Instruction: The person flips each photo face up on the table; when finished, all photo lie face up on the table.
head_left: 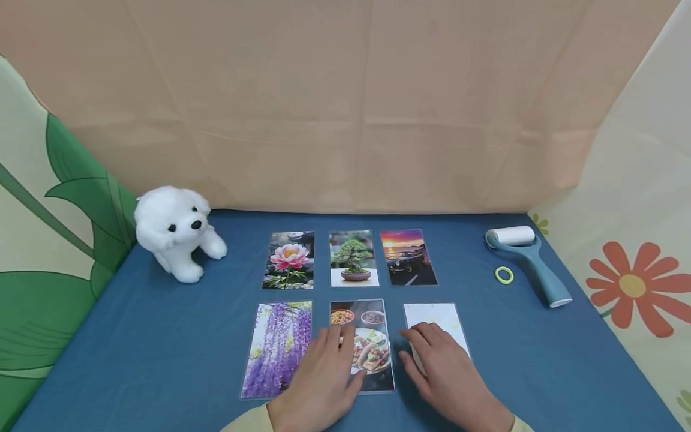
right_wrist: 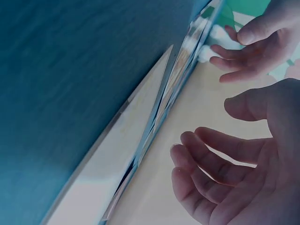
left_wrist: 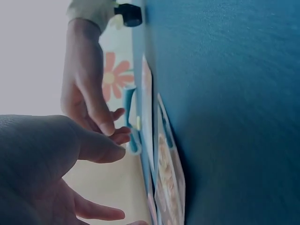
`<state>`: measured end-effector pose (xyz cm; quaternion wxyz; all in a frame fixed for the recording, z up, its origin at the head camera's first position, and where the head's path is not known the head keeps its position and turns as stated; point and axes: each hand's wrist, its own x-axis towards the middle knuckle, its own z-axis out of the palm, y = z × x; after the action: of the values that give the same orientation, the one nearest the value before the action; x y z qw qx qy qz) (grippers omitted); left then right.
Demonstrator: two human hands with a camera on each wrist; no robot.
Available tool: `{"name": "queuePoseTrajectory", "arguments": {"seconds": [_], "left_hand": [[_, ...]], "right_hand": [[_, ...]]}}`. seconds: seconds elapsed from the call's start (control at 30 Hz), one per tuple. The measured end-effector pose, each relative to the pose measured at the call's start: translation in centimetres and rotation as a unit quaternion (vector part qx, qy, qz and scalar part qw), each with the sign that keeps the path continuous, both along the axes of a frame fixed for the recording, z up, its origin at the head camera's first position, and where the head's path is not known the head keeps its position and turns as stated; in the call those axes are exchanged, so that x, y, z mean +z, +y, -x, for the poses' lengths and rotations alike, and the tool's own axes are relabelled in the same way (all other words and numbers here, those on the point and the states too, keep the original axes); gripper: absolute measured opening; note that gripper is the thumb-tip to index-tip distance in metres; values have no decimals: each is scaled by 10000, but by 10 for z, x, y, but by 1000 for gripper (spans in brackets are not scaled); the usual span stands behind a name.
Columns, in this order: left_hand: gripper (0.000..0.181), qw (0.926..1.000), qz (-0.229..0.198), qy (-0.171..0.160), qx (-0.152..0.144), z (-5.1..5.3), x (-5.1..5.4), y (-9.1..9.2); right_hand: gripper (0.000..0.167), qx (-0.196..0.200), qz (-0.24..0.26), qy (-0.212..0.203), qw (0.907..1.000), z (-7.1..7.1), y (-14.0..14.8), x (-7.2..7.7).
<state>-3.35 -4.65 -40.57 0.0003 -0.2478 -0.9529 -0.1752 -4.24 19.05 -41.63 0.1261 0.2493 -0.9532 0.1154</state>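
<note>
My left hand (head_left: 323,379) hovers over the food photo card (head_left: 372,318), partly covering it, with nothing in its fingers. Just left of that hand lies the purple wisteria card (head_left: 275,342). My right hand (head_left: 448,375) is above a mostly white card (head_left: 434,313) and hides its lower part. In the right wrist view the fingers of the right hand (right_wrist: 220,173) are loosely bent and hold nothing, apart from the white card (right_wrist: 117,140). The left wrist view shows the left thumb (left_wrist: 101,147) off the food card (left_wrist: 166,173).
Behind lie a pink flower card (head_left: 288,259), a bonsai card (head_left: 354,258) and a sunset car card (head_left: 408,258). A white plush dog (head_left: 175,231) sits at left. At right are a lint roller (head_left: 534,264) and a yellow-green ring (head_left: 504,275) on the blue cloth (head_left: 162,360).
</note>
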Motion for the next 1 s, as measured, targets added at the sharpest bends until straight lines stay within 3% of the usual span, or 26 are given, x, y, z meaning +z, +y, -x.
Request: {"name": "queuePoseTrajectory", "arguments": {"seconds": [0.17,0.37,0.53,0.67,0.83,1.0], "left_hand": [[55,9995,86,256,-149,3,-5,14],[36,9981,34,502,-347,4,-4,30],[37,9988,8,259,-425,5,-3,46],[40,9991,-31,119,-404,7,-3,57],[32,9988,-148,248,-391,10,-7,66],[31,9987,-232,222,-402,12,-10,75]], "right_hand": [[27,-261,-23,-254,9993,-2,5,1],[25,-552,-42,-419,9976,-4,12,7],[24,-783,-46,-486,9957,-6,19,10],[25,-1040,-82,-778,9915,-7,26,11],[29,-1305,-115,-1193,9842,-8,34,11],[32,-1565,-176,-1263,9794,-8,43,8]]}}
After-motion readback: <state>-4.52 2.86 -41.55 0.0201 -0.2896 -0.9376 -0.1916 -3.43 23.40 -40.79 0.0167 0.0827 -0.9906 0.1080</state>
